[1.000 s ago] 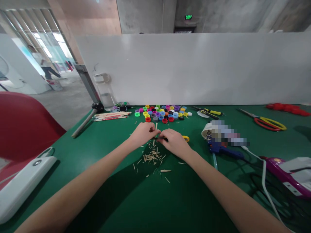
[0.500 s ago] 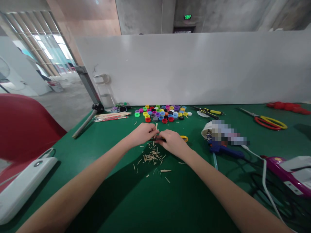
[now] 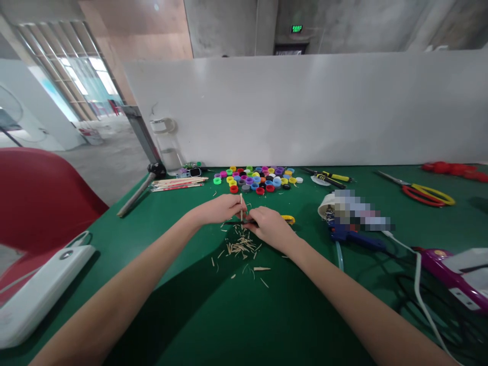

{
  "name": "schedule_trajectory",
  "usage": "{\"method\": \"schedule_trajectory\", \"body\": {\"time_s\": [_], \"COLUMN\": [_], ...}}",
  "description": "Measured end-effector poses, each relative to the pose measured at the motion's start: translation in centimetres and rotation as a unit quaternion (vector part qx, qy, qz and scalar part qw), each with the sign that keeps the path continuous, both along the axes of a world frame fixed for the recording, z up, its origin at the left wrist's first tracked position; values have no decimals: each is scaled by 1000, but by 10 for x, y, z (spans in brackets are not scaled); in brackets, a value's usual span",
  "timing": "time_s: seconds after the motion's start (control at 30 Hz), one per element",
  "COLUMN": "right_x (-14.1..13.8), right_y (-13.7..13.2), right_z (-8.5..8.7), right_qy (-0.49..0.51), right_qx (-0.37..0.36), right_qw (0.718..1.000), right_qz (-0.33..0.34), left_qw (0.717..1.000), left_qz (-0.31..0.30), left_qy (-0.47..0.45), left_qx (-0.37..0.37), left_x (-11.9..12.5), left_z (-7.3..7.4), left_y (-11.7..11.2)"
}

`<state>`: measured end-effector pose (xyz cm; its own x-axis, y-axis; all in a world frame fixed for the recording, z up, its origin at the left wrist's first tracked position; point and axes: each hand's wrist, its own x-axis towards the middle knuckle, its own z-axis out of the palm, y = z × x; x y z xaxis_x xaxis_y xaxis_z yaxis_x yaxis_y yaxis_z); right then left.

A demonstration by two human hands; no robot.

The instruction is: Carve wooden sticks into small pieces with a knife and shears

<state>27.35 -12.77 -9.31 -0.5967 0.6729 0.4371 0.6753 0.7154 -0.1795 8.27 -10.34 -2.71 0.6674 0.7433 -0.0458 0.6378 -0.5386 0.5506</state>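
Observation:
My left hand point(image 3: 223, 209) is closed around a thin wooden stick point(image 3: 241, 201), held upright, with its lower end close to the table. Beside it, my right hand point(image 3: 272, 226) grips a utility knife point(image 3: 288, 219); the yellow handle end shows past the hand. The knife's dark blade points left and crosses the lower part of the stick. Whether the blade bites into the wood is too small to tell. Below both hands lies a pile of wood shavings point(image 3: 241, 246), with a larger sliver point(image 3: 262, 269) nearer to me.
Colourful bottle caps point(image 3: 249, 181) spread behind my hands on the green table point(image 3: 244, 320). Packaged wooden sticks point(image 3: 177, 184) lie back left. To the right are pliers point(image 3: 324, 178), scissors point(image 3: 419, 190), a white cup point(image 3: 326, 206), a blue glue gun point(image 3: 354, 238), cables and a purple power strip point(image 3: 450, 277).
The knife blade now reaches further left past the stick. My right hand is slightly lower, and the stick stands a little further left. The whole view has shifted slightly.

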Motion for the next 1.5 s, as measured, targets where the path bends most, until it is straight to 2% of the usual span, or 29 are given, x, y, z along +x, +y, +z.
{"method": "schedule_trajectory", "body": {"time_s": [0.13, 0.3, 0.43, 0.53, 0.7, 1.1, 1.23, 1.37, 1.5], "right_x": [-1, -3, -3, -3, -1, -1, -2, -2, -1], "right_y": [0, -1, -3, -3, -2, 2, 1, -2, -2], "right_z": [3, 4, 7, 9, 9, 7, 8, 7, 4], "right_qy": [0, 1, 3, 4, -11, -19, -21, -41, -52], "right_qx": [-11, -19, -27, -39, -45, -52, -57, -59, -46], "right_qw": [1000, 1000, 999, 999, 999, 998, 998, 997, 998], "right_qz": [-5, -21, -23, -18, -12, 8, 3, -18, -10], "left_qw": [1000, 998, 995, 994, 997, 999, 998, 996, 993], "left_qz": [8, 57, 69, 53, 10, -26, 0, 52, 93], "left_qy": [-22, -24, -71, -91, -64, -35, -40, -51, -41], "left_qx": [-10, 18, -5, 3, 43, 32, 40, 48, 67], "left_x": [-1, -1, -1, -1, 2, -1, -1, 1, 7], "left_z": [-5, -12, -12, -9, -2, 6, 3, 0, -2], "left_y": [3, 5, 5, 3, -3, -6, -5, -4, -6]}}
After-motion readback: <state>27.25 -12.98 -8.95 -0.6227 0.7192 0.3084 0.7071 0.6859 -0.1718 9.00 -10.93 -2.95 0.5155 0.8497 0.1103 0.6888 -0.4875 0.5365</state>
